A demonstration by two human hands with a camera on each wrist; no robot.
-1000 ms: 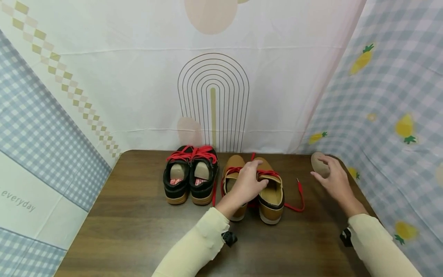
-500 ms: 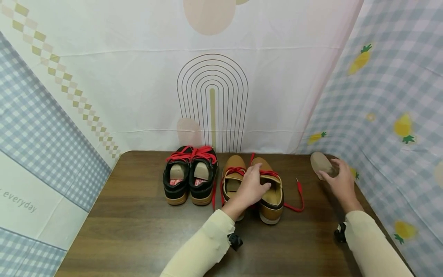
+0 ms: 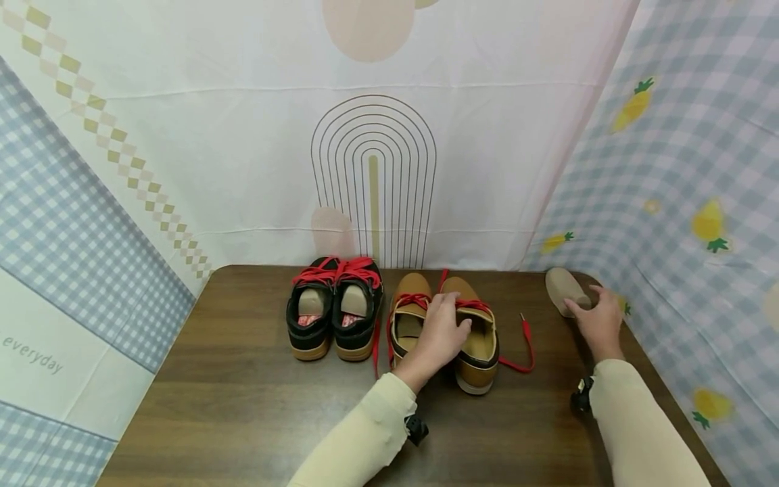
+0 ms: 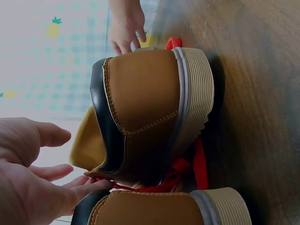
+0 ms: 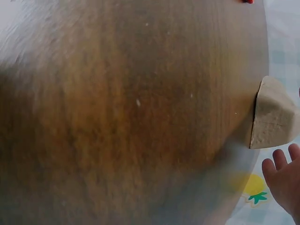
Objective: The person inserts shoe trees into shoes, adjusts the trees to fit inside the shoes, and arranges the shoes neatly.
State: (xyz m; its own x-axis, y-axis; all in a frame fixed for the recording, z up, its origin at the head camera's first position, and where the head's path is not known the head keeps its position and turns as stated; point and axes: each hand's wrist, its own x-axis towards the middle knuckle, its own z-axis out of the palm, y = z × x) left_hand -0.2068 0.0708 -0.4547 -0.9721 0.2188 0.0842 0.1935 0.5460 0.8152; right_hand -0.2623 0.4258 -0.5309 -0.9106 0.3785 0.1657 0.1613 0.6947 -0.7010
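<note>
My right hand (image 3: 599,328) is spread beside a beige moulded shoe insert (image 3: 561,289) at the table's back right corner. Its thumb overlaps the insert's near end in the head view. In the right wrist view, fingertips (image 5: 268,167) sit just short of the insert (image 5: 274,119). Over a pair of tan shoes, my left hand (image 3: 437,338) hovers with loosely bent fingers and nothing in its grasp. The left tan shoe (image 3: 414,287) is partly hidden by it. The right tan shoe (image 3: 477,373) shows its open collar. Red laces (image 3: 471,304) cross both.
A pair of black shoes (image 3: 358,335) with red laces and beige inserts inside stands left of the tan pair. A loose red lace end (image 3: 528,335) curls on the wooden table (image 3: 243,406). Fabric-hung walls (image 3: 262,155) enclose the back and sides.
My right hand has moved slightly left and settled lower at the insert's near end, showing more of it. The left hand has shifted slightly over the tan shoes. The shoes have stayed put.
</note>
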